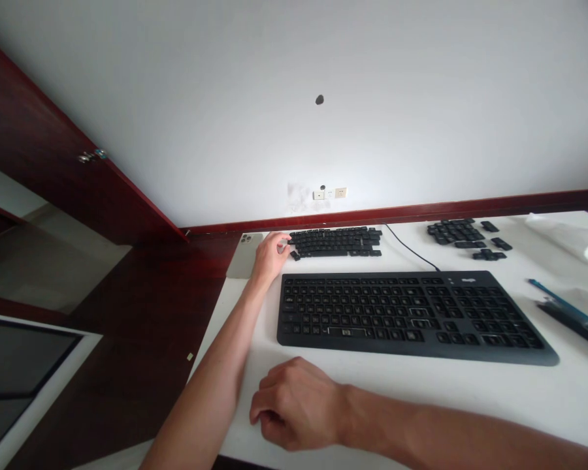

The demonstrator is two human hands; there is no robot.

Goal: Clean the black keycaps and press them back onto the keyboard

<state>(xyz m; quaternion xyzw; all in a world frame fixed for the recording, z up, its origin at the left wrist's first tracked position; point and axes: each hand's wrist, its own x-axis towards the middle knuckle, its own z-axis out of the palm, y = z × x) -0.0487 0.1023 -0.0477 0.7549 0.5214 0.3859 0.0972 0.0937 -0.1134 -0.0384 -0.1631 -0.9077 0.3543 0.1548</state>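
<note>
A black full-size keyboard (357, 307) lies on the white table, its key positions looking like bare sockets with the caps off. Behind it, loose black keycaps (338, 241) are laid out in rows. My left hand (271, 256) reaches to the left end of these rows, thumb and forefinger pinched at a keycap there. One separate keycap (294, 255) lies just below those fingertips. In front of the keyboard's left part, my right hand (298, 405) rests on the table, fingers curled into a loose fist, with nothing visible in it.
A phone (244, 254) lies left of my left hand at the table edge. More keycaps (453, 232) are grouped at the back right, near a clear plastic bag (563, 245). A blue-and-black slim tool (571, 313) sits at the right. The cable (411, 247) runs toward the wall.
</note>
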